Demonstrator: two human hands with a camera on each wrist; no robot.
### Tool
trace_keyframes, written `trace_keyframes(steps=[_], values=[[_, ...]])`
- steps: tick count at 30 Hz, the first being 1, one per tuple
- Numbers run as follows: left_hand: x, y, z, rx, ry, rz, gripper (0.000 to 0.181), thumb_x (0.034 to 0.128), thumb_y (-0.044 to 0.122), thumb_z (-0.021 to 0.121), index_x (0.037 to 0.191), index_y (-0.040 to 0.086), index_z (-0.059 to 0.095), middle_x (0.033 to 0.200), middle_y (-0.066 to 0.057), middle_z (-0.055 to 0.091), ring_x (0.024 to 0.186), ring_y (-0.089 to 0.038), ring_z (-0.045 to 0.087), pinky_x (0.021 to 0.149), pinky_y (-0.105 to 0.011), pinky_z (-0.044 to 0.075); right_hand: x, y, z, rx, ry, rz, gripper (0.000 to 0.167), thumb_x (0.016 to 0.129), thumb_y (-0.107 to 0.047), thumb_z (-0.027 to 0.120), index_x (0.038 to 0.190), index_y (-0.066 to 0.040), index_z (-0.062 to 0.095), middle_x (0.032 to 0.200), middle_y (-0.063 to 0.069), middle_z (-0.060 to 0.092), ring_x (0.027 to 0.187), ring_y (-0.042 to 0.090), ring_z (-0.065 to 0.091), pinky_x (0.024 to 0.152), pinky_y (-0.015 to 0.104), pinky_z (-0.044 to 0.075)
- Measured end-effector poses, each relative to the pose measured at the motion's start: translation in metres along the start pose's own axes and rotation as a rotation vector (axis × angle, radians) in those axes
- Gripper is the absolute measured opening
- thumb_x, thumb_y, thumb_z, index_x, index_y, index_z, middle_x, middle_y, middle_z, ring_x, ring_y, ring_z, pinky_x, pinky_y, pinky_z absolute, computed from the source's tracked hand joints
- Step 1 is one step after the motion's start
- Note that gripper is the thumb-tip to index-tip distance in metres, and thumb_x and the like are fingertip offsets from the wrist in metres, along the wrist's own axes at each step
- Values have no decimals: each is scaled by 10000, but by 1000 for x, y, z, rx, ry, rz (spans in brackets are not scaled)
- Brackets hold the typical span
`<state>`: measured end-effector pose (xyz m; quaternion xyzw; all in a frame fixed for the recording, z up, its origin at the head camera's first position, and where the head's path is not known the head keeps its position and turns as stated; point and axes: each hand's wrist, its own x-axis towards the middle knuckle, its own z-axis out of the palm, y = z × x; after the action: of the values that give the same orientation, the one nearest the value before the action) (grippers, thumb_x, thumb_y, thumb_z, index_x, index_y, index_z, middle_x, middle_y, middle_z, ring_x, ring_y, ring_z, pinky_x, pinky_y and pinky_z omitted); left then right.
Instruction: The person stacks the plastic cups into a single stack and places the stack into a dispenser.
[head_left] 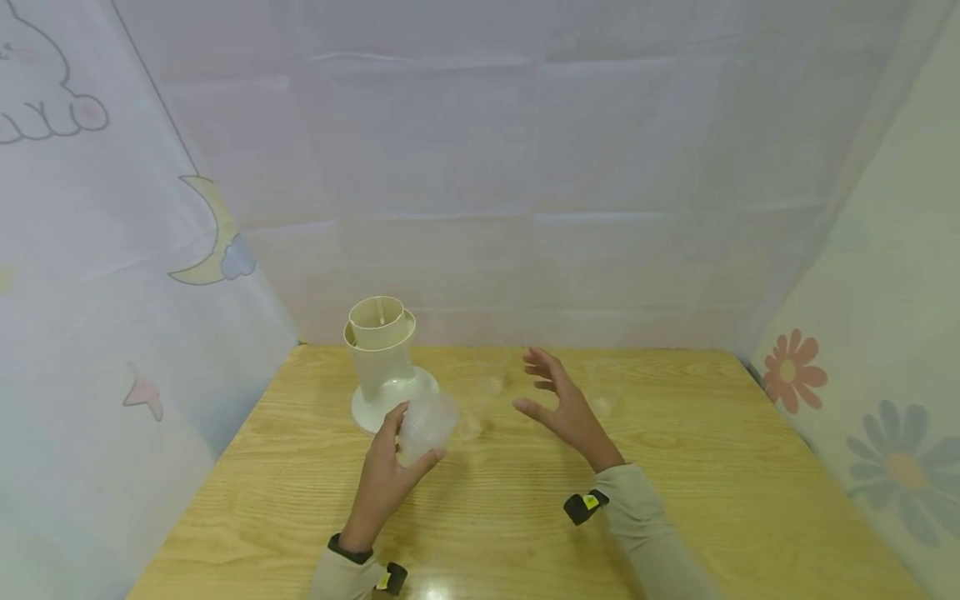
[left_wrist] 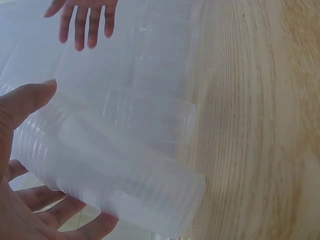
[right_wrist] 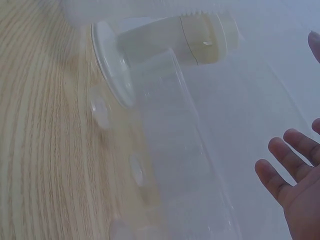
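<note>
My left hand (head_left: 385, 479) grips a stack of nested clear plastic cups (head_left: 427, 427), thumb on one side and fingers on the other. In the left wrist view the stack (left_wrist: 115, 170) lies slanted across the palm, its many rims near the thumb. My right hand (head_left: 568, 412) hovers over the table with fingers spread and slightly bent, holding nothing. Between the hands and beyond them, several single clear cups stand on the table, including a near cup (head_left: 469, 427) and a cup (head_left: 603, 400) behind the right hand. Their outlines are faint.
A cream plastic stand (head_left: 382, 362) with a double-walled tube and round white base is just beyond the left hand. The wooden table (head_left: 480, 533) ends at a pale sheet (head_left: 525, 275) behind. Printed sheets hang at both sides.
</note>
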<state>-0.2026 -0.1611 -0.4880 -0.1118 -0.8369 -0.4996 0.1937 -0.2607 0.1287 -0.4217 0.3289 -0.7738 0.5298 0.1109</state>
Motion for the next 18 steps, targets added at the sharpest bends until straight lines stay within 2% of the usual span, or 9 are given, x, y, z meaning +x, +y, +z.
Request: trace_keyframes(steps=[7, 14, 18], values=[[0, 0, 0, -6, -7, -9, 785, 832, 308, 831, 1462, 85, 418, 1297, -189, 583, 1104, -328, 586, 849, -551, 510, -2, 2, -6, -4, 19, 21, 795, 898, 5, 706, 1549, -12, 250, 1477, 249, 401, 1318, 469, 429, 1034, 602, 385], [0, 1, 0, -1, -11, -18, 798, 834, 310, 828, 1466, 57, 411, 1305, -211, 574, 1096, -338, 589, 849, -550, 510, -3, 3, -12, -23, 42, 22, 797, 889, 29, 709, 1543, 5, 252, 1466, 298, 395, 1313, 471, 435, 1031, 607, 383], [2, 1, 0, -8, -9, -17, 801, 829, 306, 833, 1466, 59, 416, 1304, -205, 576, 1095, -331, 584, 849, -544, 506, -3, 3, -15, -32, 48, 31, 789, 894, 24, 709, 1542, -4, 259, 1475, 277, 396, 1324, 451, 436, 1044, 587, 381]])
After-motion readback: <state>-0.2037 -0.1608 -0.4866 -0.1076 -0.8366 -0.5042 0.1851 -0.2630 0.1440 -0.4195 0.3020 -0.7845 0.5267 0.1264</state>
